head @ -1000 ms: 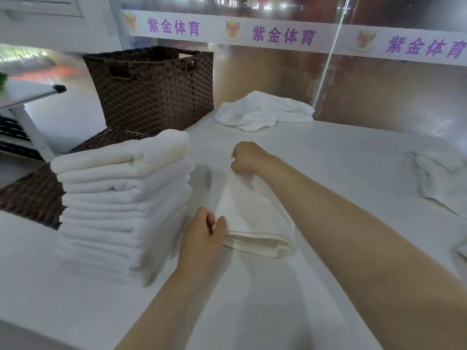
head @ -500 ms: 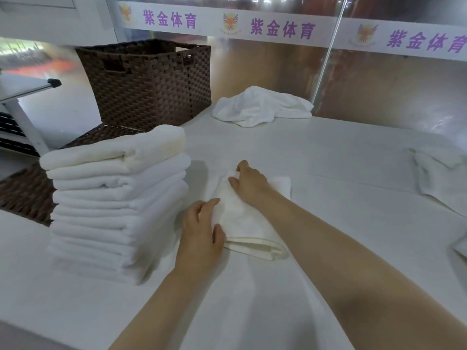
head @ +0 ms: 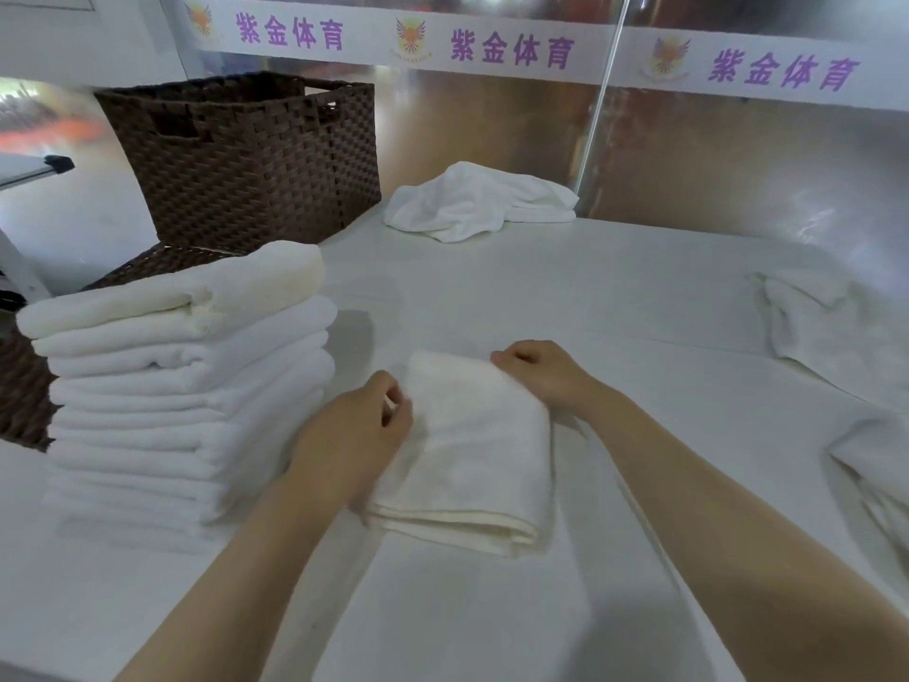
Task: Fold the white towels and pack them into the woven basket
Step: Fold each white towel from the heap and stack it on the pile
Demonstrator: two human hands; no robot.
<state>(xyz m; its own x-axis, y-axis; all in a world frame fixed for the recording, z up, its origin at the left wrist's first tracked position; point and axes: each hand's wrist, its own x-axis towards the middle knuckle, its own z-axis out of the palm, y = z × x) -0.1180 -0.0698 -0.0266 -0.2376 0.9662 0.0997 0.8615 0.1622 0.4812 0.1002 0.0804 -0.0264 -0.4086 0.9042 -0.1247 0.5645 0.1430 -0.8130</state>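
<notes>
A folded white towel (head: 472, 450) lies on the white table (head: 615, 307) in front of me. My left hand (head: 354, 435) grips its left edge, fingers curled around the cloth. My right hand (head: 546, 374) holds its far right corner. To the left stands a tall stack of folded white towels (head: 187, 386). The dark brown woven basket (head: 246, 160) stands at the back left, beyond the stack; its inside is hidden from here.
An unfolded white towel (head: 477, 201) lies crumpled at the back centre. More loose towels lie at the right (head: 826, 317) and at the right edge (head: 875, 465). A brown woven lid (head: 24, 386) lies flat behind the stack. A glass wall with a banner runs behind.
The right hand has laid the raised half of the towel down, and the towel now lies flat and folded. Both hands have moved out to its sides.
</notes>
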